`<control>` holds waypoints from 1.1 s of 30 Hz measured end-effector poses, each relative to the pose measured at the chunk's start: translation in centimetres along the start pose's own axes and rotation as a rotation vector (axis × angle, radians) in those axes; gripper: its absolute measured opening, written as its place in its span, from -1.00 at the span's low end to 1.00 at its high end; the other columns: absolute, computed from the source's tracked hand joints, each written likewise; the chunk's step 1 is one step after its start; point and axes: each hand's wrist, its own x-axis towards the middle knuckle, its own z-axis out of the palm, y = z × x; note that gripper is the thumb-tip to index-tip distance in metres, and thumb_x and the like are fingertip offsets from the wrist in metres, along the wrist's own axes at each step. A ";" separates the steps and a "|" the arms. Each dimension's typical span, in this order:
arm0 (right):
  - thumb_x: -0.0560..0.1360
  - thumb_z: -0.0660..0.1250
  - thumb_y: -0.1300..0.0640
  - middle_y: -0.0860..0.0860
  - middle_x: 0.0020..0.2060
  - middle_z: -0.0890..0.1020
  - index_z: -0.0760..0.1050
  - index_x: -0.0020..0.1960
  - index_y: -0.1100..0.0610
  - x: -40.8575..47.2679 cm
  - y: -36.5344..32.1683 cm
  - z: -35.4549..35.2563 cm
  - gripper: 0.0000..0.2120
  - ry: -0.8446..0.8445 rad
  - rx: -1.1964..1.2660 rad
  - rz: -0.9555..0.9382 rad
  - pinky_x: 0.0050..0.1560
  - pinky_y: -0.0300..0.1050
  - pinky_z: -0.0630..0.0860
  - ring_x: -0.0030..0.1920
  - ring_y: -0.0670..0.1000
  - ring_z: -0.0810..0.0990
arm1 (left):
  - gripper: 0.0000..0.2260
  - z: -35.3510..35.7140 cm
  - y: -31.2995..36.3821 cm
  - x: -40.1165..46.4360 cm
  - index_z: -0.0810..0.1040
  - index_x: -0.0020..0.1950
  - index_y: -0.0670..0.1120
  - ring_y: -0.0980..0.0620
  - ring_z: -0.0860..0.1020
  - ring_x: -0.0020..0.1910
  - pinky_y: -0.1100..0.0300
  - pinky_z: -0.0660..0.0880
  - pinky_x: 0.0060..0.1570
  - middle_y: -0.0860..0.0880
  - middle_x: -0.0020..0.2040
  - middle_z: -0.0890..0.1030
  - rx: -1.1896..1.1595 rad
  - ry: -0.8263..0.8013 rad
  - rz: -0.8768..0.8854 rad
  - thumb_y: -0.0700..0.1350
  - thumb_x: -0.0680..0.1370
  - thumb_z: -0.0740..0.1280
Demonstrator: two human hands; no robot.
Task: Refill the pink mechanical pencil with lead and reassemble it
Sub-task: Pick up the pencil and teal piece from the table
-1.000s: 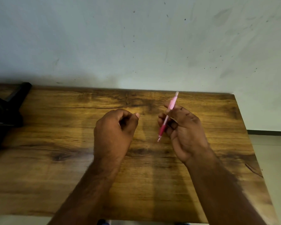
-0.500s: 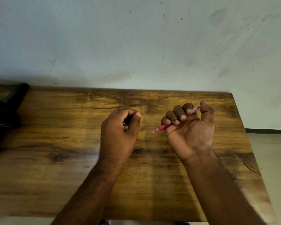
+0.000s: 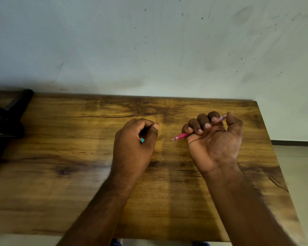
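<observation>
Pencil: pink pencil (image 3: 182,135) sits in the right hand (image 3: 214,139), above the right half of the table (image 3: 78,192), clear of the wood.
Axis: long axis runs on a slant, from lower left to upper right across the fist.
Tip: the pointed metal tip sticks out on the left, past the little finger, aiming left and slightly toward the near edge, at the gap between the two hands.
Back end: the paler, see-through pink end pokes out on the right, between the curled fingers and the thumb, aiming right and toward the wall (image 3: 149,50).
Right hand: palm turned up toward the viewer, four fingers (image 3: 202,121) wrapped over the barrel and clamped on it; the thumb stands up just beside the back end.
Left hand: left hand (image 3: 133,144) is a loose fist with knuckles up, thumb laid along the forefinger; a small teal piece (image 3: 142,139) peeps out from inside the curl, held there. What it is, I cannot tell.
Spacing: the hands are near each other but apart; the pencil tip stops short of the left hand.
Table: dark-grained wood, its far edge against the wall, its right corner in view.
Left edge: a black object (image 3: 9,118) lies on the far left of the table, partly out of view.
</observation>
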 end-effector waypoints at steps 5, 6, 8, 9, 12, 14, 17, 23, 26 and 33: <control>0.61 0.06 -0.21 0.00 -0.37 0.38 0.47 -0.21 0.10 -0.1 0.4 0.0 -0.53 -0.037 -0.030 0.042 -0.19 -0.05 0.32 -0.36 -0.01 0.31 | -0.91 0.1 0.0 -0.1 0.68 -0.03 -0.05 0.20 0.60 -0.13 0.25 0.57 -0.14 0.12 -0.15 0.64 0.021 -0.015 0.019 -0.08 0.59 0.41; 0.62 0.06 -0.20 0.01 -0.35 0.41 0.51 -0.18 0.11 -0.1 0.4 -0.1 -0.54 -0.044 -0.033 0.050 -0.16 -0.05 0.34 -0.34 -0.01 0.34 | -0.91 0.0 0.0 -0.1 0.68 -0.03 -0.06 0.19 0.60 -0.13 0.22 0.58 -0.14 0.11 -0.15 0.65 0.021 -0.017 0.020 -0.08 0.59 0.41; 0.63 0.08 -0.17 0.02 -0.32 0.46 0.56 -0.13 0.10 -0.1 0.6 0.0 -0.56 -0.050 -0.035 0.059 -0.10 -0.03 0.38 -0.30 0.00 0.40 | -0.92 0.0 0.0 0.0 0.68 -0.04 -0.06 0.18 0.60 -0.14 0.19 0.58 -0.15 0.10 -0.16 0.65 0.021 -0.020 0.022 -0.09 0.59 0.41; 0.63 0.09 -0.16 0.02 -0.30 0.47 0.56 -0.12 0.10 -0.1 0.7 -0.1 -0.57 -0.053 -0.030 0.063 -0.07 -0.03 0.40 -0.29 0.00 0.42 | -0.92 0.0 0.1 0.0 0.68 -0.04 -0.06 0.18 0.60 -0.14 0.19 0.58 -0.15 0.10 -0.16 0.64 0.023 -0.020 0.022 -0.09 0.59 0.41; 0.63 0.09 -0.20 0.03 -0.29 0.46 0.50 -0.13 0.09 -0.2 0.9 -0.1 -0.58 -0.068 -0.001 0.078 -0.04 -0.02 0.40 -0.26 0.01 0.42 | -0.92 0.0 0.1 0.0 0.68 -0.04 -0.06 0.18 0.60 -0.15 0.21 0.57 -0.16 0.10 -0.17 0.64 0.030 -0.021 0.021 -0.09 0.59 0.41; 0.63 0.08 -0.22 0.02 -0.31 0.42 0.46 -0.19 0.08 -0.3 1.0 -0.1 -0.56 -0.068 0.005 0.080 -0.05 -0.02 0.38 -0.28 0.01 0.39 | -0.92 -0.1 0.2 0.0 0.68 -0.04 -0.06 0.20 0.59 -0.15 0.26 0.55 -0.17 0.10 -0.17 0.64 0.039 -0.026 0.020 -0.09 0.59 0.41; 0.63 0.08 -0.17 -0.01 -0.37 0.35 0.39 -0.26 0.07 -0.3 1.2 0.0 -0.59 -0.042 -0.015 0.069 -0.10 -0.03 0.34 -0.31 0.00 0.34 | -0.92 0.0 0.3 0.0 0.68 -0.04 -0.06 0.19 0.59 -0.15 0.29 0.53 -0.17 0.11 -0.17 0.64 0.042 -0.029 0.020 -0.09 0.59 0.41; 0.62 0.08 -0.21 -0.01 -0.36 0.32 0.37 -0.25 0.06 -0.3 1.4 -0.2 -0.58 -0.031 0.000 0.083 -0.10 -0.03 0.33 -0.31 0.00 0.34 | -0.93 -0.1 0.2 0.0 0.68 -0.04 -0.04 0.21 0.59 -0.15 0.33 0.52 -0.16 0.14 -0.16 0.63 0.040 -0.025 0.012 -0.08 0.59 0.41; 0.62 0.09 -0.20 -0.01 -0.36 0.31 0.36 -0.25 0.06 -0.2 1.5 -0.2 -0.59 -0.028 0.012 0.077 -0.09 -0.02 0.33 -0.31 0.00 0.33 | -0.93 -0.1 0.3 0.0 0.68 -0.03 -0.04 0.22 0.59 -0.14 0.34 0.52 -0.16 0.14 -0.16 0.63 0.042 -0.018 0.009 -0.08 0.59 0.41; 0.64 0.08 -0.20 -0.01 -0.35 0.32 0.37 -0.24 0.06 -0.2 1.4 -0.3 -0.58 -0.016 0.030 0.077 -0.05 -0.01 0.38 -0.30 0.01 0.34 | -0.92 -0.1 0.0 0.0 0.68 -0.03 -0.04 0.20 0.60 -0.13 0.23 0.56 -0.14 0.13 -0.15 0.64 0.034 -0.019 0.015 -0.08 0.58 0.41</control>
